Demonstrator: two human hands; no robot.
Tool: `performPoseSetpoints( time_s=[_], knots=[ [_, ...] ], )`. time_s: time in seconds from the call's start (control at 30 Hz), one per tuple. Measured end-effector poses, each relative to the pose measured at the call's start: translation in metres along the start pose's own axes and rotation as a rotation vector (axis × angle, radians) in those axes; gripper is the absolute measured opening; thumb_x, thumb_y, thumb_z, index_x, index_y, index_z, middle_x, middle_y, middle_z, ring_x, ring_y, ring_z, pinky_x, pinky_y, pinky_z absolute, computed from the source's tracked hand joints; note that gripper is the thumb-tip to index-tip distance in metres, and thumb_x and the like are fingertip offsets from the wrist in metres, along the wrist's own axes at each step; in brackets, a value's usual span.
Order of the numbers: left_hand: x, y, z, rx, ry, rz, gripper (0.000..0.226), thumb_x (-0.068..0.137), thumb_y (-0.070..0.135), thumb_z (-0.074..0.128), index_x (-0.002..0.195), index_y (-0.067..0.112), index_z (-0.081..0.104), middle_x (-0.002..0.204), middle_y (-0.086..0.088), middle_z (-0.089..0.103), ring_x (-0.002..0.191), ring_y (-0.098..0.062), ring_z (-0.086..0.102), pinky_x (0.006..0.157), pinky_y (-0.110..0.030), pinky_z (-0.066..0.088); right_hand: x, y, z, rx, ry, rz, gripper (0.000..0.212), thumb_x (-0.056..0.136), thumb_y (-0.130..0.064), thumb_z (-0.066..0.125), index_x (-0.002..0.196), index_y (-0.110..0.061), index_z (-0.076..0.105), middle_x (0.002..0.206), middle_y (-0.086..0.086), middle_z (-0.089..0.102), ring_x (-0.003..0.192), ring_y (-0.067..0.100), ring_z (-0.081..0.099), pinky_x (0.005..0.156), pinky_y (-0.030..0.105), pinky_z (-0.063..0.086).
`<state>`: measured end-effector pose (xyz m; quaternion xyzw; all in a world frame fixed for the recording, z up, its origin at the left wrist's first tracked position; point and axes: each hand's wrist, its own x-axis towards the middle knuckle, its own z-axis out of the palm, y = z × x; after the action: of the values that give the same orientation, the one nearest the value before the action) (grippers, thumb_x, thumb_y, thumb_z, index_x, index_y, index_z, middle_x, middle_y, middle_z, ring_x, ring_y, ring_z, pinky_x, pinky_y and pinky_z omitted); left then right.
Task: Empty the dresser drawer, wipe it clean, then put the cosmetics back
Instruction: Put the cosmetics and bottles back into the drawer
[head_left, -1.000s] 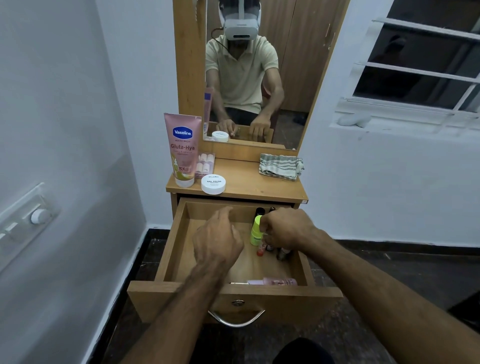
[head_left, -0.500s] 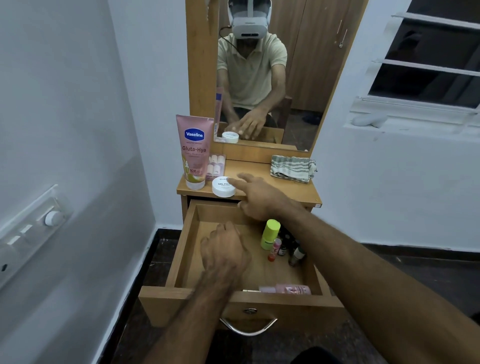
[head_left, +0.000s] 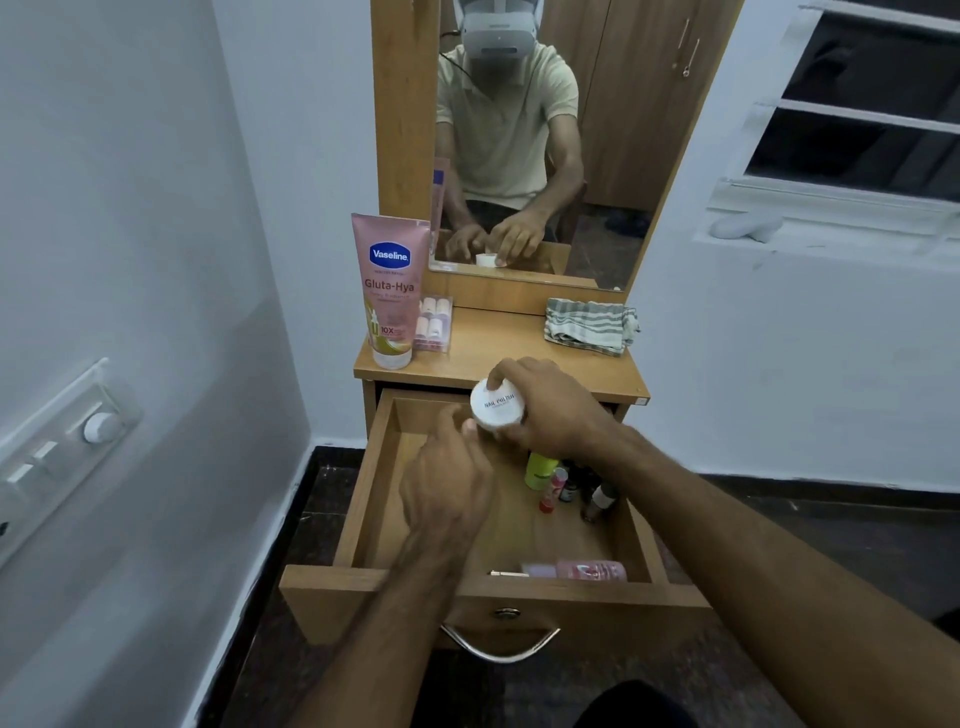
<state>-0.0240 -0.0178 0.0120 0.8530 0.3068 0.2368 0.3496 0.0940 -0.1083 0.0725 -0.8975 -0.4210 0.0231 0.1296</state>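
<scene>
White walls close in on both sides of a narrow wooden dresser (head_left: 498, 343); a switch panel (head_left: 62, 447) is on the left wall, a barred window (head_left: 852, 114) on the right, dark floor (head_left: 779, 519) below. The mirror (head_left: 540, 140) rises straight off the back of the tabletop, so there's little depth there.

The drawer (head_left: 374, 478) is pulled fully out toward you, handle (head_left: 500, 644) at the front. Its left half is bare wood, open room. Right half holds a yellow-green bottle (head_left: 540, 470), a small red tube (head_left: 551, 489) and a few small dark bottles (head_left: 597, 499), grouped close together near the back right. A pink bottle (head_left: 582, 570) lies flat along the front wall.

Your right hand (head_left: 556, 410) grips a white jar (head_left: 496, 408) labelled nail polish, fingers curled over its top and far side, held above the drawer's back edge, tilted toward you. Your left hand (head_left: 447, 483) is just beside it, fingertips at the jar's lower left edge, fingers bent; can't tell if they actually grip it.

On the tabletop: a pink Vaseline tube (head_left: 390, 291) upright at back left, a clear pack of small pink items (head_left: 434, 325) touching its right side, a folded striped cloth (head_left: 589, 325) at the right edge. The tabletop's middle is bare.
</scene>
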Motion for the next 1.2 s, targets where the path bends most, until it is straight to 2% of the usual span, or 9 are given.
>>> performPoseSetpoints(
  time_s=[0.13,0.27,0.4,0.53,0.73,0.87,0.93,1.03,1.2],
  knots=[
    [-0.003,0.001,0.001,-0.025,-0.094,0.065,0.048,0.106,0.045,0.031,0.146,0.022,0.045,0.119,-0.003,0.069,0.109,-0.025,0.064,0.087,-0.038,0.05,-0.032,0.009,0.011,-0.01,-0.031,-0.089,0.057,0.083,-0.045,0.073,0.134,-0.037,0.047,0.131,-0.008,0.056,0.12,0.017,0.047,0.099,0.041,0.042],
    [-0.002,0.002,0.004,0.112,-0.162,0.201,0.035,0.105,0.039,0.034,0.125,0.025,0.058,0.114,0.001,0.066,0.101,-0.022,0.063,0.08,-0.038,0.049,-0.045,0.008,0.007,-0.126,-0.012,-0.101,0.063,0.082,-0.051,0.07,0.14,-0.037,0.047,0.132,-0.009,0.058,0.121,0.017,0.049,0.097,0.037,0.036],
    [-0.006,0.003,0.004,0.163,-0.222,0.258,0.032,0.105,0.042,0.034,0.121,0.028,0.059,0.107,0.004,0.07,0.096,-0.021,0.065,0.076,-0.037,0.049,-0.055,0.011,0.002,-0.216,-0.059,-0.088,0.066,0.076,-0.059,0.071,0.135,-0.036,0.053,0.123,-0.01,0.061,0.113,0.017,0.051,0.097,0.039,0.037],
    [-0.008,0.004,0.002,0.168,-0.155,0.209,0.036,0.107,0.035,0.028,0.125,0.023,0.057,0.097,-0.003,0.072,0.088,-0.026,0.064,0.074,-0.037,0.047,-0.067,0.012,0.007,-0.267,-0.204,-0.038,0.07,0.07,-0.061,0.075,0.131,-0.037,0.051,0.121,-0.007,0.061,0.113,0.021,0.053,0.097,0.043,0.041],
    [-0.01,0.008,-0.004,0.161,-0.05,0.15,0.035,0.108,0.034,0.03,0.128,0.022,0.055,0.08,0.007,0.059,0.075,-0.015,0.056,0.066,-0.032,0.041,-0.083,0.002,0.02,-0.394,-0.297,-0.109,0.072,0.081,-0.035,0.079,0.143,-0.025,0.045,0.136,0.0,0.051,0.115,0.026,0.056,0.089,0.036,0.045],
    [-0.011,0.01,-0.004,0.156,-0.045,0.136,0.034,0.108,0.034,0.032,0.131,0.022,0.054,0.08,0.008,0.059,0.075,-0.012,0.054,0.066,-0.03,0.039,-0.081,-0.003,0.034,-0.471,-0.3,-0.139,0.072,0.082,-0.044,0.078,0.144,-0.024,0.047,0.133,0.001,0.057,0.109,0.025,0.059,0.087,0.041,0.051],
    [-0.011,0.01,-0.005,0.146,-0.048,0.132,0.034,0.107,0.035,0.033,0.132,0.023,0.053,0.083,0.009,0.06,0.077,-0.011,0.055,0.067,-0.029,0.039,-0.077,-0.003,0.038,-0.499,-0.287,-0.122,0.072,0.082,-0.05,0.076,0.144,-0.025,0.046,0.128,0.002,0.06,0.104,0.025,0.062,0.079,0.039,0.052],
    [-0.011,0.01,-0.006,0.143,-0.05,0.124,0.034,0.107,0.035,0.033,0.133,0.023,0.052,0.085,0.009,0.06,0.079,-0.009,0.054,0.067,-0.028,0.037,-0.071,-0.002,0.038,-0.518,-0.279,-0.086,0.07,0.083,-0.053,0.073,0.142,-0.027,0.046,0.125,0.001,0.062,0.1,0.024,0.064,0.067,0.033,0.043],
    [-0.01,0.01,-0.004,0.14,-0.049,0.124,0.034,0.108,0.036,0.033,0.133,0.024,0.051,0.082,0.01,0.06,0.076,-0.008,0.055,0.068,-0.027,0.04,-0.067,-0.004,0.043,-0.545,-0.286,-0.092,0.07,0.084,-0.053,0.074,0.142,-0.025,0.047,0.128,0.003,0.061,0.102,0.025,0.065,0.067,0.032,0.043]
  ],
)
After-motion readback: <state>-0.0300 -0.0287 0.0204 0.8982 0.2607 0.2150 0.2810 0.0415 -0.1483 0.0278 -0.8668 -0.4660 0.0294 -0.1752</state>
